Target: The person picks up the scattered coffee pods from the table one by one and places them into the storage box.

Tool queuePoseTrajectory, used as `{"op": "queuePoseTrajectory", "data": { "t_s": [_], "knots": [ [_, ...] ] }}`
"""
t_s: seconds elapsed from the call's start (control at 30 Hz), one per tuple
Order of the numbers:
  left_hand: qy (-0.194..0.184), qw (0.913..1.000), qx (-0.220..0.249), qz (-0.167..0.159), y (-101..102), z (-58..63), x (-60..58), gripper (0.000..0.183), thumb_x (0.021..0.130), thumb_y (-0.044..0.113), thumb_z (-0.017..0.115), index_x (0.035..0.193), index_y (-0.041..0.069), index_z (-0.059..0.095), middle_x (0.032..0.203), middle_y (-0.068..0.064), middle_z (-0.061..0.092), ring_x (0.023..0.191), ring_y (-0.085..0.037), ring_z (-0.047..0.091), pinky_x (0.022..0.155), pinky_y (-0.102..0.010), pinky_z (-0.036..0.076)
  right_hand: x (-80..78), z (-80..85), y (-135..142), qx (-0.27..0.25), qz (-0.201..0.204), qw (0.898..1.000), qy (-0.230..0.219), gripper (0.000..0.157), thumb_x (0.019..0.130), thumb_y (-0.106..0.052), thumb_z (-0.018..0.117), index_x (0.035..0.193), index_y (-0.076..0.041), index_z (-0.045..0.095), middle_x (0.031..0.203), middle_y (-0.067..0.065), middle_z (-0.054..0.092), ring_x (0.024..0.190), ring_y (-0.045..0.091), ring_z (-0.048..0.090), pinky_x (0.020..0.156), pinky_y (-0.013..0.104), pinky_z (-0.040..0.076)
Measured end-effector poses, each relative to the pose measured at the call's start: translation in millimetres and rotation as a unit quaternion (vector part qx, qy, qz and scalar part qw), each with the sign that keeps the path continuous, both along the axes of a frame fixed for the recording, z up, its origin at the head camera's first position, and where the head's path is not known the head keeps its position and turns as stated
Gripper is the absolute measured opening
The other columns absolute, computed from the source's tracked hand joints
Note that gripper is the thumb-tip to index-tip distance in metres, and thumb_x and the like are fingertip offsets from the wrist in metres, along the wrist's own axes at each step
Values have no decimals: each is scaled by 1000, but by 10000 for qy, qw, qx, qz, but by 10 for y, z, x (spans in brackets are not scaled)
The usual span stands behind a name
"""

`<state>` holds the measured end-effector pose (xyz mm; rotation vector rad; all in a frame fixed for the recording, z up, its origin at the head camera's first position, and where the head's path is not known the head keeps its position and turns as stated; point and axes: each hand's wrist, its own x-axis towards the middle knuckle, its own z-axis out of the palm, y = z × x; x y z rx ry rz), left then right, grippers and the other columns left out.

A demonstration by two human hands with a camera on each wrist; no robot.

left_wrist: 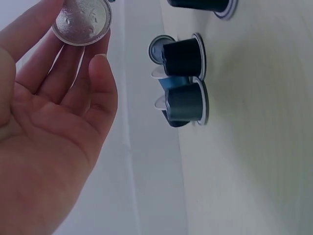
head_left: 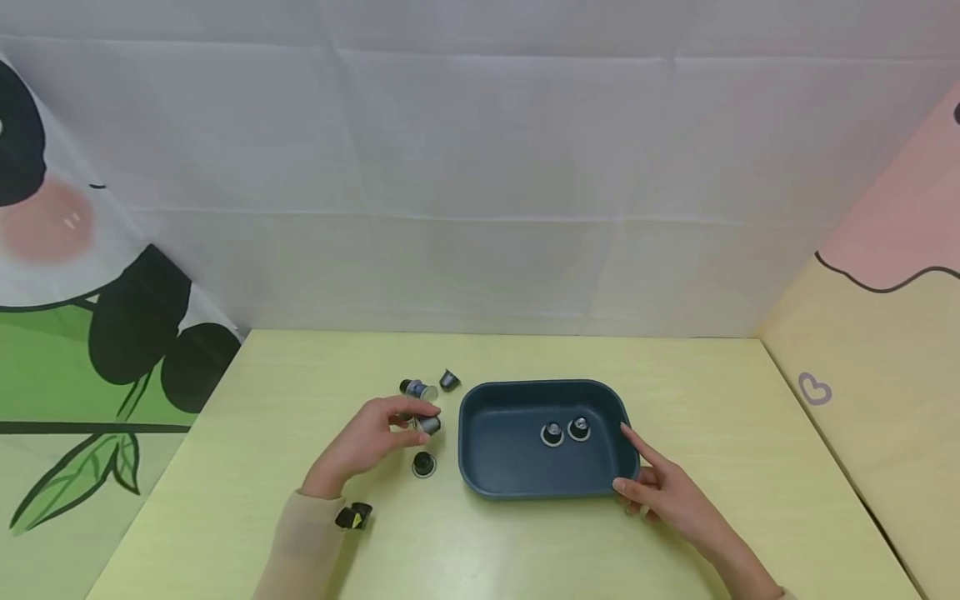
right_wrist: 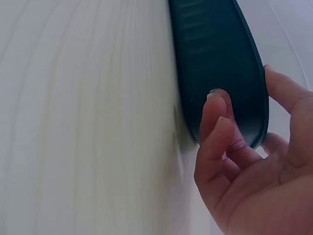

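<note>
Two capsules stand rim-down in the dark blue tray, the nearer one (head_left: 552,434) and its neighbour (head_left: 579,428) just inside from the right fingertips, the wide rim probably giving each the steadier base. The tray (head_left: 495,462) sits on the desk (head_left: 480,550) with its left wall near the left fingertips and its right end between the right fingers.

The left hand (head_left: 371,433) pinches a grey coffee capsule (head_left: 429,425) by its sides, the thumb and fingers parted only by its width. Its foil lid faces back toward the palm in the left wrist view, and it is held clear of the desk; a fingertip hold seems chosen because the piece is small and round.

Around those fingers lie loose capsules: a black one (head_left: 423,464) standing on its rim just below the thumb, a blue one (head_left: 417,389) just beyond the index finger, and a dark tilted one (head_left: 449,381) farther out, toward the tray's far left corner.

The right hand (head_left: 667,496) grips the tray's right end, thumb and index finger on the rim, remaining fingers bent against the outer wall, apparently to keep it from sliding.
</note>
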<state>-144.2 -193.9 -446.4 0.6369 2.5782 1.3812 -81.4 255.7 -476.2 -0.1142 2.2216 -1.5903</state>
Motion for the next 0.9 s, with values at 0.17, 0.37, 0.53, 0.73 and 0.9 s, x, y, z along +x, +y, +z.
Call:
{"op": "queuePoseTrajectory", "data": {
  "t_s": [0.17,0.37,0.53,0.73,0.9],
  "knots": [
    [94,9998,133,-138,100,4,-33,36,86,18,80,120,13,72,115,1,69,100,-19,64,86,-42,53,0,7,-9,43,-1,10000,-9,80,97,-21,68,160,-29,20,82,18,65,69,31,63,55,32,50],
    [114,9987,330,-385,236,29,-62,34,87,17,79,120,14,72,115,0,69,98,-23,63,83,-38,53,3,9,-8,29,-3,10000,-34,80,97,-21,68,160,-29,19,82,18,65,69,30,63,55,32,49],
    [203,9978,264,-568,373,97,-95,35,88,21,79,121,16,72,118,7,69,108,-15,62,84,-37,53,2,-4,-11,25,4,10000,-52,81,97,-22,68,161,-28,19,82,18,66,69,30,63,55,31,49],
    [230,9974,232,-638,564,162,-149,35,87,22,80,121,18,72,118,14,68,111,-9,60,87,-44,51,-2,-13,-13,4,-11,10000,-72,81,96,-22,68,160,-28,20,83,18,66,69,30,63,55,31,49],
    [266,9967,201,-737,710,220,-184,35,87,20,79,121,17,72,116,14,67,106,-11,59,88,-45,51,0,12,-8,0,-4,10000,-80,80,97,-22,68,161,-27,19,84,18,66,70,31,63,55,32,50]
  ]
}}
